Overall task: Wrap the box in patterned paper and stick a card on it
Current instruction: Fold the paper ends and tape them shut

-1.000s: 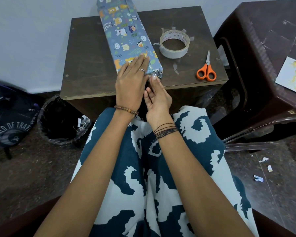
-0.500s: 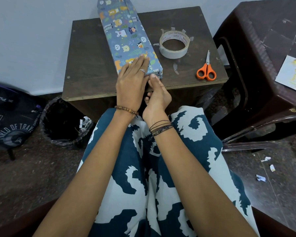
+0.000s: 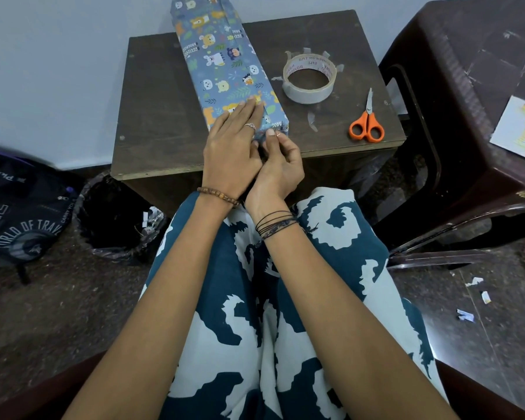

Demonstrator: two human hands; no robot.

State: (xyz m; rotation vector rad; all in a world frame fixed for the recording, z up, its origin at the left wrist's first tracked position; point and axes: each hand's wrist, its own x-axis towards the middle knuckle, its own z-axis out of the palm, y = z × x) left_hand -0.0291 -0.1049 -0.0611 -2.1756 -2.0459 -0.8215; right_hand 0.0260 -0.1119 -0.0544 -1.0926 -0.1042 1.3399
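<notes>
A long box (image 3: 222,62) wrapped in blue paper with cartoon animals lies on the small dark wooden table (image 3: 152,116), slanting from the far wall toward me. My left hand (image 3: 232,147) lies flat with straight fingers on the box's near end. My right hand (image 3: 281,162) is just right of it, fingers curled, its thumb tip pressed against the near end face of the box. Whether it holds tape there is hidden. A white card (image 3: 520,128) with gold print lies on the brown plastic stool at the right.
A roll of clear tape (image 3: 309,78) with cut strips stuck around it and orange-handled scissors (image 3: 366,122) sit on the table's right half. A brown plastic stool (image 3: 467,86) stands at right, a black bin (image 3: 115,219) and a dark bag (image 3: 15,219) at left. Paper scraps (image 3: 473,295) litter the floor.
My right hand has turned from open, palm up, to fingers curled with the thumb against the box end. The left hand stayed flat on the box. The view shifted slightly.
</notes>
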